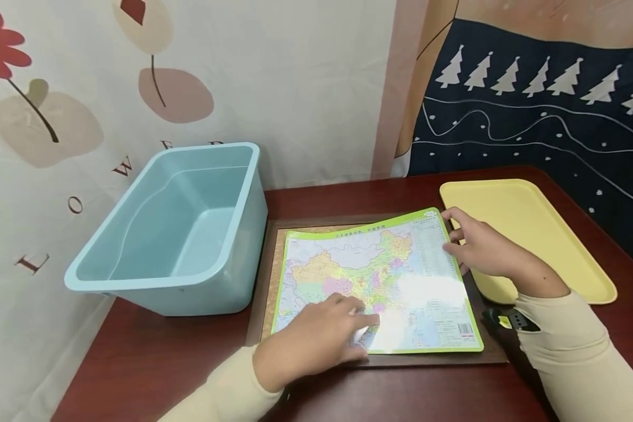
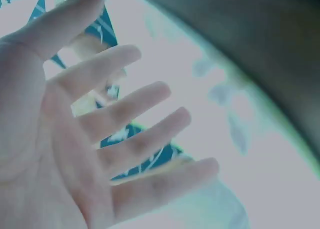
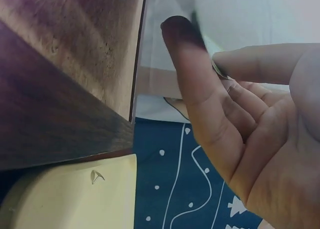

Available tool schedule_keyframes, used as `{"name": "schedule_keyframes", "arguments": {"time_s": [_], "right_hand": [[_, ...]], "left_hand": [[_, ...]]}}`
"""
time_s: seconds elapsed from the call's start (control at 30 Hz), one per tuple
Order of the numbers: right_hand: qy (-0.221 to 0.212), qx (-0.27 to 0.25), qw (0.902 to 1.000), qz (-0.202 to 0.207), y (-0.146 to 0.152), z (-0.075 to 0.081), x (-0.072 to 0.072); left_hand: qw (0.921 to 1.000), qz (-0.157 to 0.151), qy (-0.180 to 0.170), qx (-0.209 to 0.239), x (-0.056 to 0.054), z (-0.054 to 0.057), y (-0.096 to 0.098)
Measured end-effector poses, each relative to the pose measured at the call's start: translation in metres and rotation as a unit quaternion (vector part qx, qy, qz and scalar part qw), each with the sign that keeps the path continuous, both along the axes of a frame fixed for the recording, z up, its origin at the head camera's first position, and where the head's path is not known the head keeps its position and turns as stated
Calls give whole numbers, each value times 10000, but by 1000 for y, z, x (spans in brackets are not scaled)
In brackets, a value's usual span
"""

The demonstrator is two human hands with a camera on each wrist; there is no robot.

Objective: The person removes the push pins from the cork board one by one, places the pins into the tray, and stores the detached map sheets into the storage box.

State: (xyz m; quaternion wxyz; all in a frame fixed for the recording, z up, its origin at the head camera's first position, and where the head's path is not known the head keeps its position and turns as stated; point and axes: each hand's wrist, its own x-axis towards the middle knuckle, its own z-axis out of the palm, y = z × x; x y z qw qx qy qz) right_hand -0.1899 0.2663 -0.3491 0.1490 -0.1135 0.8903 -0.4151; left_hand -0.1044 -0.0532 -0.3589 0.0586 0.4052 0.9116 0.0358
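Observation:
A glossy map sheet [image 1: 358, 275] with a green border lies over a cork board [image 1: 275, 275] framed in dark wood. Its upper right part is raised off the board. My right hand [image 1: 480, 249] pinches the sheet's right edge near that corner; in the right wrist view the thumb and fingers of this hand [image 3: 235, 104] meet at the edge. Above the lower left part of the map is my left hand [image 1: 316, 334], palm down. Spread, nearly straight fingers [image 2: 135, 109] show in the left wrist view. Whether they touch the sheet I cannot tell.
To the left stands a deep light-blue plastic tub [image 1: 237, 234], beside the board. A yellow tray [image 1: 527, 228] lies on the right, partly behind my right forearm. All of it is on a dark red table [image 1: 316, 202] backed by printed cloths.

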Motion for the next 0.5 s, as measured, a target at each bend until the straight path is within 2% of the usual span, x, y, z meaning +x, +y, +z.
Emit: {"name": "schedule_keyframes", "arguments": {"time_s": [0.03,0.1,0.13,0.2,0.23,0.33,0.43,0.5], "right_hand": [[-16,11,10000,-41,0,0,0],[-43,20,9999,-91,2,-1,0],[-50,34,9999,-106,2,-1,0],[-58,52,9999,-115,3,-1,0],[-50,54,9999,-116,4,-1,0],[-9,27,10000,-88,4,1,1],[29,-15,10000,-56,3,2,0],[31,-47,10000,-40,3,3,1]], "left_hand": [[9998,75,88,169,0,3,-4],[9970,180,481,581,-1,10,-14],[9938,204,752,793,-1,14,-20],[9823,203,1371,1260,0,21,-32],[9745,209,1662,1495,0,24,-39],[9434,336,2516,2135,3,31,-58],[9114,679,3081,2644,7,32,-76],[8955,979,3309,2810,10,31,-84]]}}
